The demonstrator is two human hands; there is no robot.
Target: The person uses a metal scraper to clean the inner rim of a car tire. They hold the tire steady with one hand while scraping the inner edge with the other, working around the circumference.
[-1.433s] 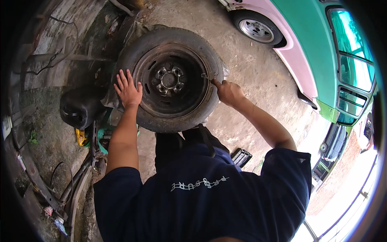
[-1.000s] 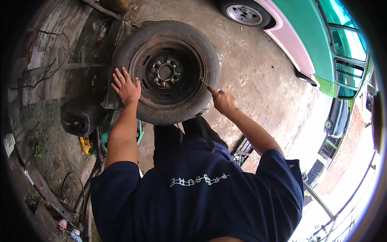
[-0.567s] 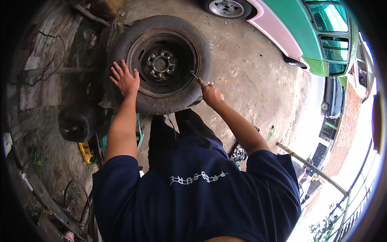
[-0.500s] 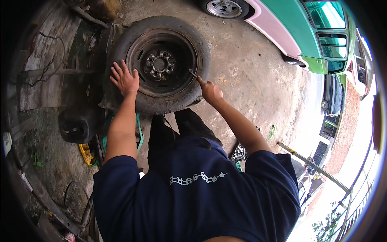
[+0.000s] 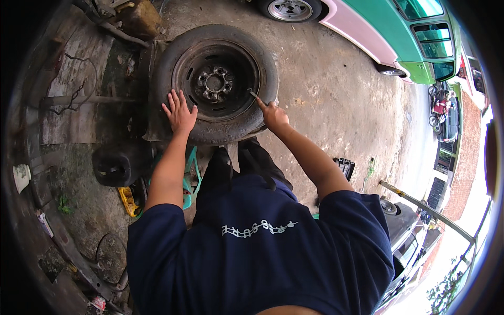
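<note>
A dirty black tyre [image 5: 215, 135] on a dark steel wheel rim [image 5: 202, 111] lies flat in front of me. Its hub centre, ringed by bolt holes, faces up. My left hand [image 5: 180, 113] rests on the tyre's near left side, fingers spread and reaching the rim's edge. On the near right side, my right hand [image 5: 273, 114] is closed round a thin metal tool [image 5: 253, 94]. The tool's tip meets the inside of the rim at its right; its exact kind is too small to make out.
A green and pink van [image 5: 362, 31] stands at the far right on the concrete floor [image 5: 325, 89]. Left of my legs are a black container [image 5: 113, 167], a yellow tray [image 5: 127, 201] and a green stool [image 5: 192, 173]. A dark case [image 5: 344, 167] lies at right.
The view has shifted, so the wheel sits slightly further right. My left hand has slid a little toward me along the tyre. My right hand keeps the tool at the same place on the rim.
</note>
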